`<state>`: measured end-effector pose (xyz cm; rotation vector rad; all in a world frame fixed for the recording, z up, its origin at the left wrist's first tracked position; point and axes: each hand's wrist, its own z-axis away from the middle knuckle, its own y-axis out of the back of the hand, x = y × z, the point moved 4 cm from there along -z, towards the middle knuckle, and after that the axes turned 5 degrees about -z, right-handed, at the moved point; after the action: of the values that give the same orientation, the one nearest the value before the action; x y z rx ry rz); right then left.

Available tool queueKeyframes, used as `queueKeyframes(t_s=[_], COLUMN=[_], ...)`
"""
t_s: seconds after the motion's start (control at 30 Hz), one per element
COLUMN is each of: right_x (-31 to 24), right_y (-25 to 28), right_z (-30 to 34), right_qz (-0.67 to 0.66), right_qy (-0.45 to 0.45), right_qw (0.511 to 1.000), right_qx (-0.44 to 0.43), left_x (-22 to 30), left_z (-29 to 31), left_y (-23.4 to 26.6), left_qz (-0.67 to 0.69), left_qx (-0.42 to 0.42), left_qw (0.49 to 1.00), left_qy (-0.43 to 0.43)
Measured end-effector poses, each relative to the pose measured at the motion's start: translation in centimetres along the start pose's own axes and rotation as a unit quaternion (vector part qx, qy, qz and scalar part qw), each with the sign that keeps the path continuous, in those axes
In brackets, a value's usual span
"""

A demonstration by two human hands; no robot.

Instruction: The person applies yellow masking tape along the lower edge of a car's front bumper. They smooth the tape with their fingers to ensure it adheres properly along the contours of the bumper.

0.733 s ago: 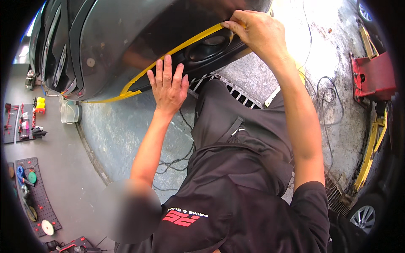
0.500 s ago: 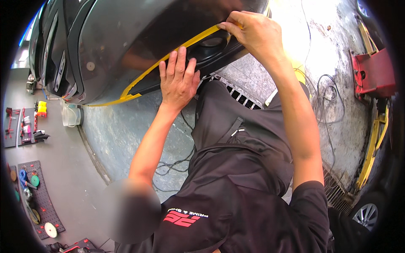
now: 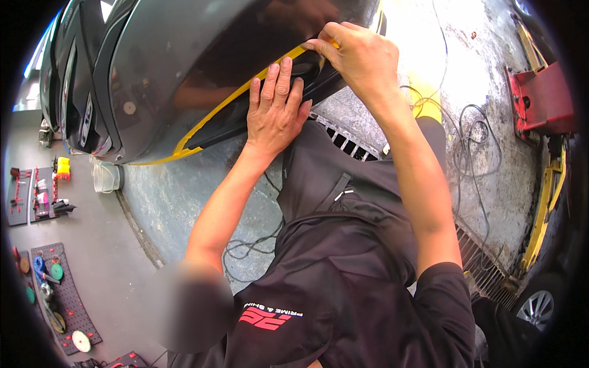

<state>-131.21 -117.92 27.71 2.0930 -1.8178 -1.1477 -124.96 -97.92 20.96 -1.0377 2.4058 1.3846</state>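
Yellow masking tape [image 3: 224,105] runs along the lower edge of a dark car bumper [image 3: 159,80], bordering a black trim piece with a round recess. My left hand [image 3: 273,110] lies flat against the bumper and trim, fingers stretched out, fingertips on the tape's edge. Farther along to the right, my right hand [image 3: 359,58] pinches the tape between thumb and fingers near the bumper's corner. The bit of tape inside that pinch is partly hidden by the fingers.
A clear bucket [image 3: 106,176] stands under the bumper's left end. Tool boards [image 3: 67,300] hang at the left. A floor grate [image 3: 350,144] lies by my knee, loose cable [image 3: 481,144] at right, near a red-and-yellow lift [image 3: 543,98]. Another car's wheel [image 3: 537,310] shows lower right.
My left hand has slid right along the tape, toward the right hand. My right hand keeps its pinch and appears slightly lower and farther left as the whole view shifts a little.
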Motion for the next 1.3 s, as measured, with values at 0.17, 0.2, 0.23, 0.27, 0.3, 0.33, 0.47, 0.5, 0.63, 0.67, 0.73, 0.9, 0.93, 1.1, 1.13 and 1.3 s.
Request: queueKeyframes(t_s=[0.17, 0.2, 0.23, 0.27, 0.3, 0.33, 0.47, 0.5, 0.63, 0.67, 0.73, 0.9, 0.93, 1.1, 1.13, 1.3], right_x=[0.7, 0.8, 1.0, 1.2, 1.5, 1.8, 3.3, 3.6, 3.7, 3.6, 3.7, 3.7, 3.8, 5.7, 5.9, 5.8], right_y=[0.5, 0.6, 0.7, 0.9, 1.0, 1.3, 2.9, 3.0, 2.8, 2.7, 2.5, 2.5, 2.5, 2.5, 2.6, 2.7], right_z=[-0.8, -0.9, -1.1, -1.2, -1.2, -1.2, -1.3, -1.1, -1.7, -1.8, -2.0, -2.2, -2.2, -1.7, -1.7, -1.6], right_qz=[-0.021, -0.022, -0.023, -0.037, -0.052, -0.067, -0.08, -0.084, -0.051, -0.042, -0.038, -0.052, -0.066, -0.144, -0.144, -0.123], right_qy=[-0.036, -0.024, -0.013, 0.0, 0.014, 0.027, 0.026, 0.02, -0.028, -0.039, -0.063, -0.12, -0.121, -0.107, -0.11, -0.147], right_qw=[0.999, 0.999, 0.999, 0.999, 0.998, 0.996, 0.993, 0.992, 0.994, 0.994, 0.993, 0.985, 0.983, 0.975, 0.975, 0.973], right_qx=[-0.028, -0.028, -0.029, -0.036, -0.044, -0.052, -0.089, -0.093, -0.093, -0.092, -0.091, -0.115, -0.118, -0.13, -0.129, -0.128], left_x=[0.8, 1.1, 1.4, 1.6, 1.8, 2.0, 2.0, 2.1, 2.4, 2.5, 2.6, 3.1, 3.4, 3.9, 3.9, 3.8], left_z=[-1.1, -1.6, -2.2, -2.7, -3.1, -3.4, -3.5, -3.5, -4.1, -4.3, -4.7, -6.0, -6.4, -7.0, -7.0, -7.2], left_y=[-0.5, -0.6, -0.6, -0.6, -0.7, -0.8, -1.5, -1.4, -1.0, -1.0, -0.8, -0.9, -0.9, -0.6, -0.6, -0.2], left_qz=[-0.014, -0.022, -0.029, -0.033, -0.04, -0.047, -0.056, -0.055, -0.048, -0.045, -0.043, -0.033, -0.039, -0.061, -0.064, -0.078], left_qx=[0.0, 0.001, 0.002, -0.002, 0.001, 0.003, 0.019, 0.018, 0.019, 0.018, 0.016, 0.025, 0.025, 0.027, 0.026, 0.027], left_qw=[1.0, 1.0, 0.999, 0.999, 0.999, 0.999, 0.998, 0.998, 0.999, 0.999, 0.999, 0.999, 0.998, 0.997, 0.997, 0.995], left_qy=[-0.016, -0.019, -0.022, -0.021, -0.019, -0.016, -0.014, -0.015, -0.016, -0.016, -0.022, -0.032, -0.032, -0.035, -0.038, -0.05])
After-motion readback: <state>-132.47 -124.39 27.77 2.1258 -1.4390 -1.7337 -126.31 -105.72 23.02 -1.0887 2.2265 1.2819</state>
